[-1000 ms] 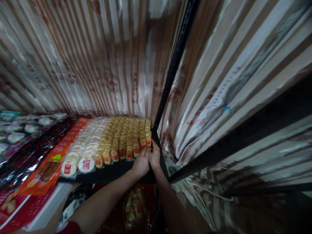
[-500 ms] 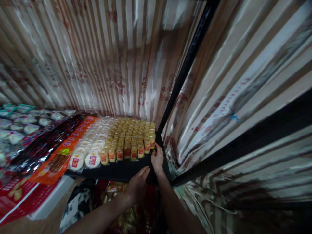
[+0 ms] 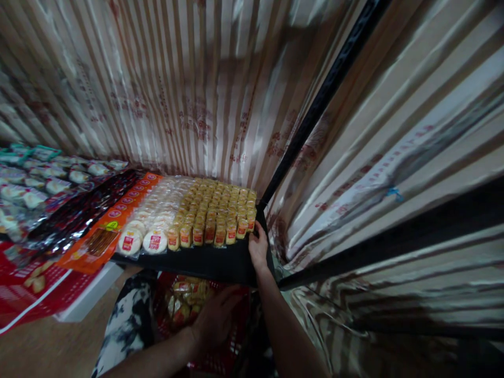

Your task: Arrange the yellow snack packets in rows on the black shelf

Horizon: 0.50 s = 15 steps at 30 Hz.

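Below the black shelf [image 3: 205,264], wrapped cakes [image 3: 185,302] remain in the red basket [image 3: 238,331]; the left hand [image 3: 214,317], up at the shelf a second ago, now hangs over it, grip too dark to tell. Beyond, rows of yellow cakes [image 3: 214,215] already stand ranked, the right hand [image 3: 258,248] touching their end, hold unclear.

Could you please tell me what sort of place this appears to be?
It looks like a snack shop or stockroom, though I cannot say which: small yellow wrapped snacks and round white crackers stand in rows on a black shelf, beside orange snack packets.
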Motion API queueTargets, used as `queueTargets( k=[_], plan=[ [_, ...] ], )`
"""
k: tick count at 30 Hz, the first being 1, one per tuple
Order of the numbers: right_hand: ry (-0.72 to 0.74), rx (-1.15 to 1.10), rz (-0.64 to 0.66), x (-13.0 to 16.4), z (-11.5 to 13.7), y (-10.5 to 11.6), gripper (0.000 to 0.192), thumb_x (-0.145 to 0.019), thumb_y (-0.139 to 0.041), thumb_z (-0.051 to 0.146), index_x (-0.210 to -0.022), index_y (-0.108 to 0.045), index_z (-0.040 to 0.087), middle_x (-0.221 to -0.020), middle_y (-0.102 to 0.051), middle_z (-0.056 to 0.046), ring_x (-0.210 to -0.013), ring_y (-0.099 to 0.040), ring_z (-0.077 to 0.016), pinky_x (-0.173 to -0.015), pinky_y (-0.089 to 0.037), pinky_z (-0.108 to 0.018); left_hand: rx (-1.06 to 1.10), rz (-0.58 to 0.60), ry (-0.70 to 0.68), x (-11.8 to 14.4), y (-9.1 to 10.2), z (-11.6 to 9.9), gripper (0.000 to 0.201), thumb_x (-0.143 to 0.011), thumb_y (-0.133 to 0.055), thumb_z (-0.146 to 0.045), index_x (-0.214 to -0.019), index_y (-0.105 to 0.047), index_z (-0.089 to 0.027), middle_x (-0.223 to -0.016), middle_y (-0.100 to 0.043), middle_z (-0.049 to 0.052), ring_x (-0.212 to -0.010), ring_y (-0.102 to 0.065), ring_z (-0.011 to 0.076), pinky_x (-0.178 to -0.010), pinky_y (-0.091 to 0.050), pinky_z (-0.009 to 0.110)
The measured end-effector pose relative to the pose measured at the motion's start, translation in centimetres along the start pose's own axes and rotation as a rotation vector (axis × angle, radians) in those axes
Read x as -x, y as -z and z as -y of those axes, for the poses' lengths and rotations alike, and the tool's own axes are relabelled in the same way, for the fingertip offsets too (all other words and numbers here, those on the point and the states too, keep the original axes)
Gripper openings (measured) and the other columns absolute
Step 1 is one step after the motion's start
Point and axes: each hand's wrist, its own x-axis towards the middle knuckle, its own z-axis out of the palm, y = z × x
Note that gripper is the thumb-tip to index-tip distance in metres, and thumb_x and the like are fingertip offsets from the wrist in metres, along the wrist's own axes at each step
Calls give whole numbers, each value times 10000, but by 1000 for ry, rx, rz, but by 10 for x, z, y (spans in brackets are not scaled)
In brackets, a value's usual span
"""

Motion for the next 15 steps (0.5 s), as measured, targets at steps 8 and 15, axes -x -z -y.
queueTargets(
  k=[8, 15],
  plan=[
    [-53, -32, -32, 12, 25, 13, 522, -756, -460, 258, -1259, -450, 117, -1259, -519, -155, -1122, -506, -196, -917, -437, -341, 79, 19, 229, 35, -6, 20, 535, -698, -353, 28, -1150, -555, -175, -1329, -484, 83, -1213, -464, 161, -1020, -408, 324],
    [-109, -164, 208, 125, 52, 15, 291, -825, -467, 363, -973, -602, 152, -838, -662, -65, -737, -626, -155, -701, -500, -280, 179, 5, 920, 47, -18, 70, 251, -795, -487, -85, -988, -641, -134, -1039, -642, 114, -1057, -568, 217, -947, -440, 365]
  ],
)
